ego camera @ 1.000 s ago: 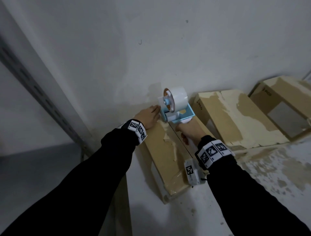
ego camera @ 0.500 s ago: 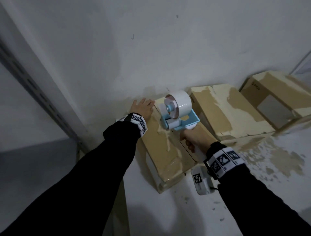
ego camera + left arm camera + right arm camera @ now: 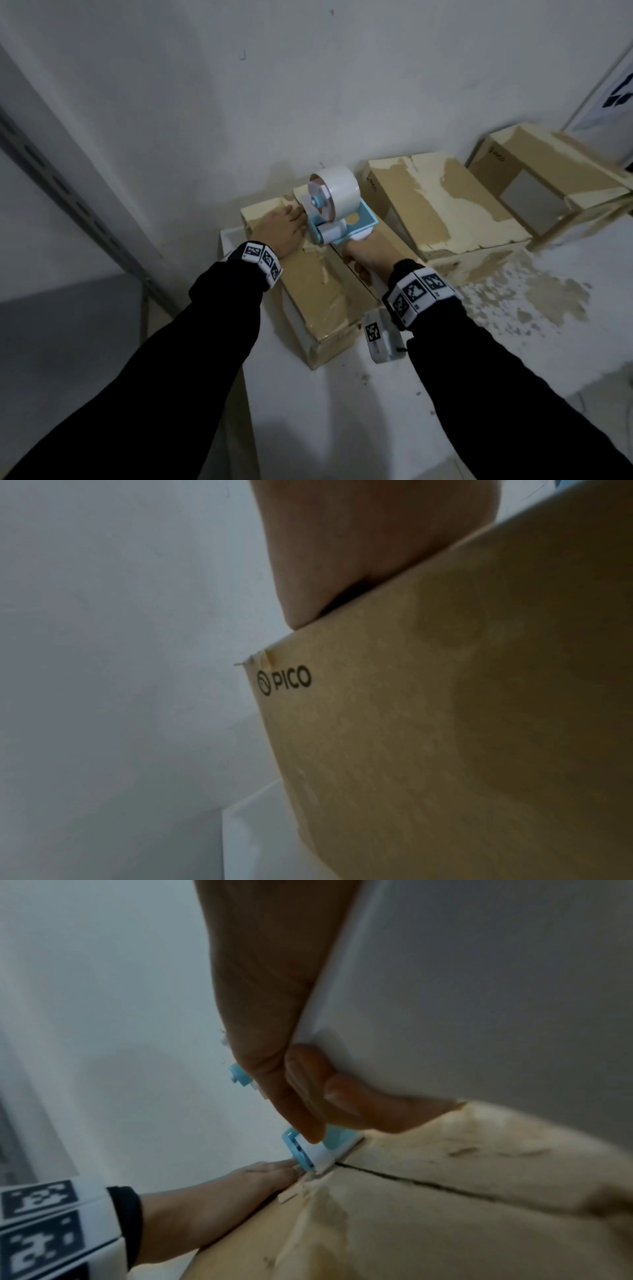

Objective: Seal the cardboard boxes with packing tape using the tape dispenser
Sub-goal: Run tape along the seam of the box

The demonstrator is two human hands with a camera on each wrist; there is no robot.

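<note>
Since the earlier frame, both hands are sitting nearer the wall end of the box (image 3: 318, 291). Right hand (image 3: 368, 255) is gripping the handle of the tape dispenser (image 3: 337, 214), its roller resting on the box's top seam. Left hand (image 3: 282, 233) is pressing flat, fingers straight, on the box's top just beside the dispenser. Two more boxes (image 3: 442, 205) are lying along the wall to the right.

You're in a bare storeroom or packing corner. A plain white wall (image 3: 308, 85) rises straight behind a white table (image 3: 342, 411) whose top is scuffed and stained tan. Three worn cardboard boxes (image 3: 442, 205) sit in a row against that wall, their skins peeling. A grey slotted metal upright (image 3: 68, 192), like shelving, runs along your left.
</note>
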